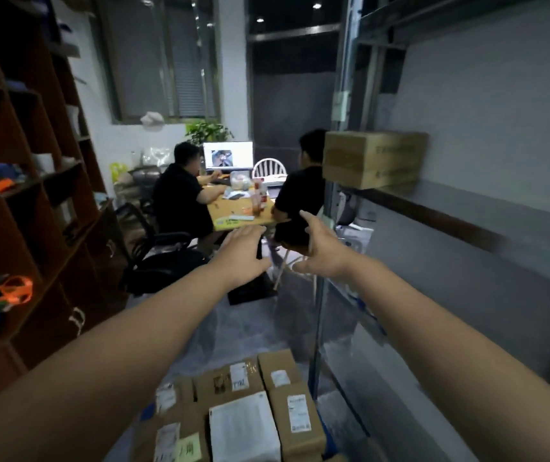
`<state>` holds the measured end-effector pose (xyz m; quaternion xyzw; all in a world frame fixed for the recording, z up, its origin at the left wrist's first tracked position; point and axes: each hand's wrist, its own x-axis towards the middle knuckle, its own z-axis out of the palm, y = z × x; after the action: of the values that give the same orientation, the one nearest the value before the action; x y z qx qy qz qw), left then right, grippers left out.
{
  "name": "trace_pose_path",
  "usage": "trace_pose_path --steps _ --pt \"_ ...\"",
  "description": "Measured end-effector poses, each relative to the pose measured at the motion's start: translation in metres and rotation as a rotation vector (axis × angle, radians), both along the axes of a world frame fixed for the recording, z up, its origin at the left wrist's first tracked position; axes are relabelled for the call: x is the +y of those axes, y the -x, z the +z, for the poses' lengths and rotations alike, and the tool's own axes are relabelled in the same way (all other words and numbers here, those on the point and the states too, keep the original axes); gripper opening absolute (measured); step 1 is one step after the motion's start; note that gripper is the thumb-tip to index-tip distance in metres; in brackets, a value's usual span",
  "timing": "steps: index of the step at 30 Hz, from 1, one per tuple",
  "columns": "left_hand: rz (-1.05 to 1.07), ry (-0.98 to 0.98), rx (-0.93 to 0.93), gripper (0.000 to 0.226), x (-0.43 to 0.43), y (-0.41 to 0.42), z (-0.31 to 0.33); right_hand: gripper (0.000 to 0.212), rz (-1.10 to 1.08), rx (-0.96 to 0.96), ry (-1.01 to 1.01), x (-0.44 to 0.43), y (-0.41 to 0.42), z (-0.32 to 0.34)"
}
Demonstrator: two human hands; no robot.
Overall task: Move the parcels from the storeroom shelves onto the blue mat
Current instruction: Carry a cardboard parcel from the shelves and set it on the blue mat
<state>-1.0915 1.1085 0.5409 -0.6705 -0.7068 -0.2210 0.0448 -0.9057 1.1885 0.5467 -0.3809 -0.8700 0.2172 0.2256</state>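
Note:
Both my arms stretch forward at chest height. My left hand (245, 253) is open, fingers spread, holding nothing. My right hand (321, 250) is also open and empty, palm turned inward. Below them on the floor lie several brown cardboard parcels (243, 408) with white labels, packed side by side; a sliver of the blue mat (148, 411) shows at their left edge. A large cardboard box (371, 160) rests on a dark shelf on the right wall, above and to the right of my right hand.
A tall brown cubby shelf (27, 195) with orange tools fills the left side. Ahead, two people sit at a wooden table (243, 213) with a monitor, bottles and office chairs. A glass partition (320, 295) stands on the right.

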Motion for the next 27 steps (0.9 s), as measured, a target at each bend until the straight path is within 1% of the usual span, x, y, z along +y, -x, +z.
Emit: trace_pose_path --steps 2,5,8,10,12,14,16,19,21,23,27 --pt "-0.100 0.032 0.038 0.071 -0.009 -0.014 0.004 0.106 -0.097 -0.020 -0.015 -0.027 -0.022 -0.002" --pt "-0.276 0.071 0.079 0.069 -0.021 -0.049 -0.002 0.098 -0.254 -0.087 0.026 -0.075 -0.067 -0.012" --pt "-0.447 0.072 0.120 0.068 -0.039 -0.107 -0.012 0.082 -0.424 -0.138 0.068 -0.135 -0.121 -0.022" --pt "-0.575 0.076 0.103 0.069 -0.057 -0.157 -0.017 0.074 -0.541 -0.163 0.087 -0.180 -0.162 -0.023" --pt "-0.722 0.098 0.073 0.070 -0.081 -0.212 -0.018 0.075 -0.653 -0.198 0.091 -0.226 -0.208 -0.019" --pt "-0.860 0.125 0.054 0.071 -0.111 -0.267 -0.021 0.082 -0.766 -0.215 0.109 -0.275 -0.255 -0.014" --pt "-0.983 0.144 0.053 0.072 -0.148 -0.324 -0.024 0.086 -0.890 -0.221 0.122 -0.330 -0.301 -0.011" --pt "-1.160 0.158 0.060 0.072 -0.213 -0.411 -0.027 0.081 -1.082 -0.193 0.115 -0.423 -0.364 -0.012" --pt "-1.295 0.167 0.083 0.074 -0.267 -0.468 -0.030 0.077 -1.205 -0.154 0.153 -0.492 -0.402 -0.017" --pt "-1.418 0.171 0.090 0.074 -0.326 -0.523 -0.034 0.080 -1.313 -0.115 0.192 -0.562 -0.439 -0.025" --pt "-1.622 0.233 0.073 0.069 -0.448 -0.619 -0.054 0.086 -1.530 -0.094 0.233 -0.709 -0.502 -0.050"
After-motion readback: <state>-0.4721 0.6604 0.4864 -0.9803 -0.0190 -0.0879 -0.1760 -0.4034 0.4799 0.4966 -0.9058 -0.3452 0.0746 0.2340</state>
